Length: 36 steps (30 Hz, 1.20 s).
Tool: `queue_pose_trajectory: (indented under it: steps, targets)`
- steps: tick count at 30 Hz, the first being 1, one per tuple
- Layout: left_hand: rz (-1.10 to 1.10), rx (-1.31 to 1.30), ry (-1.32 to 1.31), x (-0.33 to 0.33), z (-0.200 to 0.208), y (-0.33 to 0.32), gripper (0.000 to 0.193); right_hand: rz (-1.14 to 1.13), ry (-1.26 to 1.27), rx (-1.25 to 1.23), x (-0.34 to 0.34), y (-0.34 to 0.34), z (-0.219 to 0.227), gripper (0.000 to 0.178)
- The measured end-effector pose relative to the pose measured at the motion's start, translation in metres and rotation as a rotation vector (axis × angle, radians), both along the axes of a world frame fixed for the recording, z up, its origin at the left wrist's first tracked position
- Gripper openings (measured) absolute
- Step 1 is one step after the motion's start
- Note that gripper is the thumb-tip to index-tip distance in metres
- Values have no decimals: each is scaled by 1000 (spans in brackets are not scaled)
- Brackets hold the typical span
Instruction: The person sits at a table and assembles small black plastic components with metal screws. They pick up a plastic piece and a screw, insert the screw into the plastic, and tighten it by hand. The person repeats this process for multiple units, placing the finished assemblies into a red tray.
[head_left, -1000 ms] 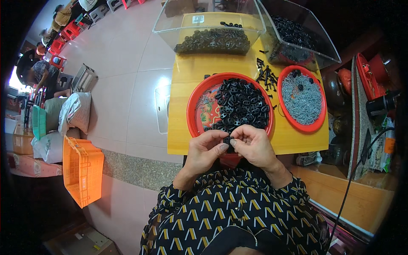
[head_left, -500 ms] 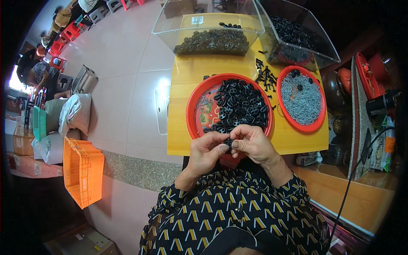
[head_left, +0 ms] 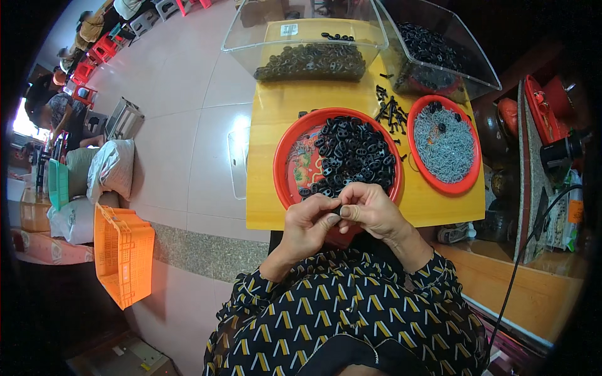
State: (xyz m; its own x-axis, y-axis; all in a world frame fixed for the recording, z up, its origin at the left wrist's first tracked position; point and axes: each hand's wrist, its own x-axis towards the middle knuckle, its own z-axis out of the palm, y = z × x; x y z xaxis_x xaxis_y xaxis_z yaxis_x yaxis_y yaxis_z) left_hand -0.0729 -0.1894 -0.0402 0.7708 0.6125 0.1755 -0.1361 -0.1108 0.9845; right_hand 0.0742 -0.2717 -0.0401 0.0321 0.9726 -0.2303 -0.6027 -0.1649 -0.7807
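Observation:
My left hand (head_left: 308,220) and my right hand (head_left: 374,213) meet at the front edge of the table, fingers pinched together. Between the fingertips is a small black plastic piece (head_left: 337,210), mostly covered by thumbs and fingers. Just beyond my hands stands a round red basin (head_left: 280,164), with a patterned bottom showing at its left. Many loose black oval pieces with holes (head_left: 354,153) fill most of it. To its right, a red oval tray (head_left: 412,141) holds a heap of small silver screws (head_left: 444,150) with a few black pieces on top.
Black screw-like parts (head_left: 392,114) lie on the yellow table (head_left: 266,188) between basin and tray. Two clear bins (head_left: 307,47) (head_left: 439,56) of black parts stand at the back. An orange crate (head_left: 125,254) and white sacks (head_left: 111,169) sit left; a black cable (head_left: 511,282) runs at right.
My fingertips have closed further over the black piece, so less of it shows. My left hand has shifted slightly to the right. The basin and tray look about the same.

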Motion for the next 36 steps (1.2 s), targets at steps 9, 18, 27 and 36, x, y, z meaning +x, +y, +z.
queue_pose_trajectory:
  steps: [9,18,27,36]
  targets:
    - [40,-405,-168,5,-2,-5,25,-51,115,-4,2,5,10,16]
    - [40,-414,-191,1,-9,-2,27,-51,38,-74,1,2,17,16]
    - [54,-363,-168,-2,-8,-4,27,-65,-26,-102,-4,2,19,14]
    - [147,-420,-201,1,-13,-10,23,-95,-112,-13,-9,6,9,11]
